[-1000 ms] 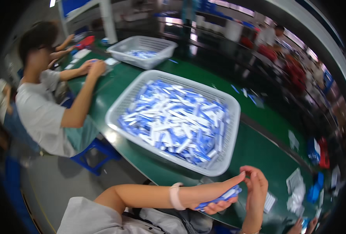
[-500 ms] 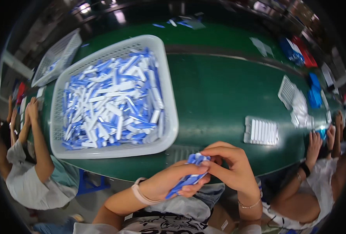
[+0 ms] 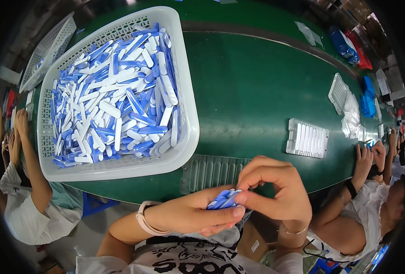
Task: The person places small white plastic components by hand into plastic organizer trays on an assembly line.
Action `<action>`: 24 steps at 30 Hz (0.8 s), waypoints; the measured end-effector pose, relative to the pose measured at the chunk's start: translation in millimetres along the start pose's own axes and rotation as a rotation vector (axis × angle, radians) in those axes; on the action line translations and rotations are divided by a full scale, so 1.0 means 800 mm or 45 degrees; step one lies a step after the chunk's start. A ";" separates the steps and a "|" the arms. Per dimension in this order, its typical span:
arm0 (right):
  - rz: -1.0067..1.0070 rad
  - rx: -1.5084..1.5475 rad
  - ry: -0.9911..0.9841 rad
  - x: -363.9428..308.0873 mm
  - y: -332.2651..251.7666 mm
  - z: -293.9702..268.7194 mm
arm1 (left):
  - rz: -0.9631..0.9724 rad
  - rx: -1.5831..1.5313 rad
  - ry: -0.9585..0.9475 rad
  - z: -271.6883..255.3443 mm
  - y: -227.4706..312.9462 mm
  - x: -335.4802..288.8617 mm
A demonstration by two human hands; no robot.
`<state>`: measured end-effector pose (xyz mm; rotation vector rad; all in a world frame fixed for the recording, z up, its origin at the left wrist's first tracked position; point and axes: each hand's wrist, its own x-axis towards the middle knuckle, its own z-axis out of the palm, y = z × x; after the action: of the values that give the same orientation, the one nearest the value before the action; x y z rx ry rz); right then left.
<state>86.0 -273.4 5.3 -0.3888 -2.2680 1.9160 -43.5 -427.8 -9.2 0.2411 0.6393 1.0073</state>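
- Your left hand (image 3: 198,214) lies palm-up at the near edge of the table (image 3: 257,91), its grip closed around a small bundle of strips (image 3: 224,199), blue and white, fanned toward the right.
- Your right hand (image 3: 275,192) curls over from the right; its thumb and forefinger pinch narrowly at the bundle's tip, touching it.
- The bundle sits above the table's near rim, just in front of a clear ribbed tray (image 3: 214,171) that lies flat on the green surface.
- A pale band (image 3: 143,219) circles your left wrist; a thin bracelet (image 3: 295,231) circles the right.
- The table is dark green, long and curved by the lens, with a darker strip running along its far side.
- A large white mesh basket (image 3: 186,114) stands on the left part, heaped with loose blue and white strips of the same kind.
- A second clear tray (image 3: 307,139), its slots filled with white strips, lies well to the right of the basket.
- Farther right are another tray (image 3: 338,92) and crumpled clear plastic (image 3: 350,114).
- Blue (image 3: 344,45) and red (image 3: 360,52) packs lie at the far right edge.
- A second basket (image 3: 47,45) stands at far left.
- A person in a white shirt (image 3: 33,214) sits at your left; another person (image 3: 371,214) at your right has hands at the table edge.
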 end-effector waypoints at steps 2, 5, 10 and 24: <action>-0.046 -0.023 0.004 0.000 0.002 0.003 | 0.040 -0.010 0.034 0.002 0.000 -0.003; 0.058 0.054 0.137 -0.003 0.005 0.006 | 0.056 0.092 0.176 0.004 0.006 -0.003; -0.045 0.048 0.455 -0.011 0.012 0.006 | 0.145 0.062 0.107 -0.007 -0.013 -0.016; -1.018 -1.216 0.183 -0.049 0.024 0.034 | 0.138 -0.128 0.403 -0.003 -0.009 -0.020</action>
<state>117.9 -307.2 -16.1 0.2722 -2.5069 0.3817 -46.3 -445.5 -8.2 0.0267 0.8665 1.1912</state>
